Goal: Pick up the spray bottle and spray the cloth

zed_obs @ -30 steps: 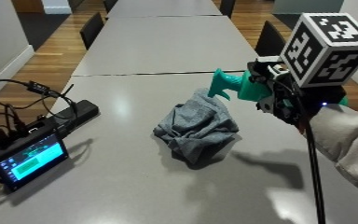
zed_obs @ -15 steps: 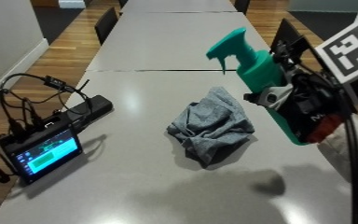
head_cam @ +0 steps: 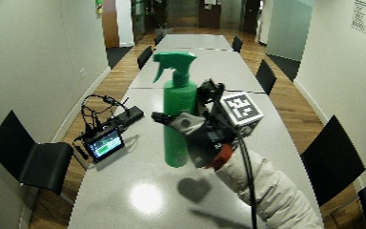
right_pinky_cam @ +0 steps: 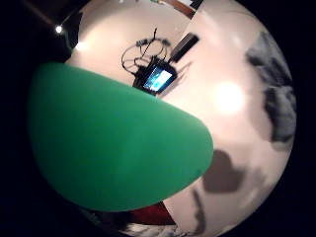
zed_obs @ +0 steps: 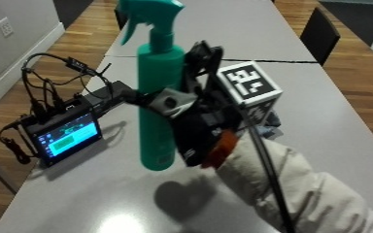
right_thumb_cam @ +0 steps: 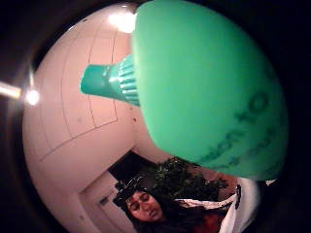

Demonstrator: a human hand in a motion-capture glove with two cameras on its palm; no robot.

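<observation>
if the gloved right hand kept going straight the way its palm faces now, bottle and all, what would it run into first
Probably the small screen device with its cables: the right hand holds the spray bottle upright above the table, palm toward that side. Depth is unclear, so it might pass above.

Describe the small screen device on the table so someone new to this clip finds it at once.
Start at the long grey table and go to its edge beside the wall. There sits the small black monitor, apart from the raised green spray bottle. Its lit blue-green screen and tangle of black cables set it apart.
</observation>
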